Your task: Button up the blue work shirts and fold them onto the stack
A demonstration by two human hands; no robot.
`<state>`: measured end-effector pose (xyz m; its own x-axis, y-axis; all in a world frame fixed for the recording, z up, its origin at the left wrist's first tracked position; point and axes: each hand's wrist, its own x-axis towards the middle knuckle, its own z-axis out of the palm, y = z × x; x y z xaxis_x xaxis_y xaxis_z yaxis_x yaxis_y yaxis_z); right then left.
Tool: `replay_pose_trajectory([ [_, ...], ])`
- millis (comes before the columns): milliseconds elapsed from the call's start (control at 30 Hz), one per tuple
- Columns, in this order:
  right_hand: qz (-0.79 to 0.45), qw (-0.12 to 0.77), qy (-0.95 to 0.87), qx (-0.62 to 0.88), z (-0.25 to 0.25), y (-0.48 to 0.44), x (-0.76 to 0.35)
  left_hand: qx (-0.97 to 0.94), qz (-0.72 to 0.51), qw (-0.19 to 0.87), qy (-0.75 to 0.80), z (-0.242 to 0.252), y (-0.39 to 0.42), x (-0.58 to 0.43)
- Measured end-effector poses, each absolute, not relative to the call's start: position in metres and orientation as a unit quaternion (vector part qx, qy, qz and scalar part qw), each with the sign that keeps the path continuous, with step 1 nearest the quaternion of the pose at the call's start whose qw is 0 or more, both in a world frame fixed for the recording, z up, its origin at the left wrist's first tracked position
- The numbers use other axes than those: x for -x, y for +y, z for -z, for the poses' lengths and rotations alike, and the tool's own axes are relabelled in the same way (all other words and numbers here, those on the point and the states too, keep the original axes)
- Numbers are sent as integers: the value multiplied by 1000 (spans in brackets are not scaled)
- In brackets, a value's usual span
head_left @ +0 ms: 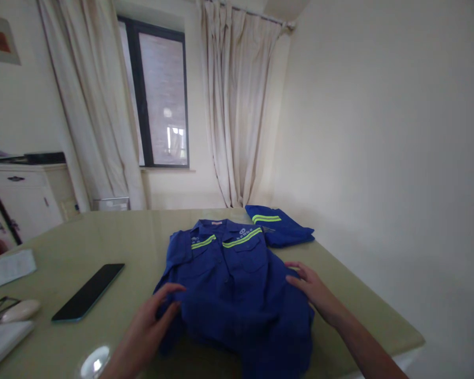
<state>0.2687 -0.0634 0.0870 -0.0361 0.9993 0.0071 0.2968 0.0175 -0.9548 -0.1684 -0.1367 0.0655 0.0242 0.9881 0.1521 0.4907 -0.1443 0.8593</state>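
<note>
- Blue cotton work shirt with lime reflective chest stripes lies front-up near the right part of a pale green glossy table, collar pointing away from the person.
- Left hand rests flat, fingers spread, on the shirt's left edge, gripping nothing.
- Right hand lies flat and open on the shirt's right edge, fingers pointing inward.
- Folded blue garment with the same lime stripe sits just beyond the shirt.
- Black flat phone lies left of the shirt, apart from it.
- White oval object sits near the table's left edge.
</note>
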Motion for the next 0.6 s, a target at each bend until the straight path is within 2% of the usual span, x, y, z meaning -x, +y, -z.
replay_pose_trajectory([
  [100, -504, 487, -488, 520, -111, -62, -266, -577, -370, 494, 534, -102, -125, 184],
  [167, -526, 465, -481, 525, -111, -72, -269, -589, -306, 531, 527, -104, -127, 190],
  [300, -545, 356, -562, 509, -80, -105, -279, -713, -183, 331, 590, -67, -143, 184],
  [433, -466, 363, -633, 501, -49, -124, -284, -768, -79, 232, 592, -47, -145, 172],
  [533, -442, 400, -596, 538, -47, -123, -283, -786, -121, 195, 574, -56, -116, 169],
  [600, -448, 401, -571, 559, -51, -121, -281, -762, -185, 131, 606, -60, -85, 167],
])
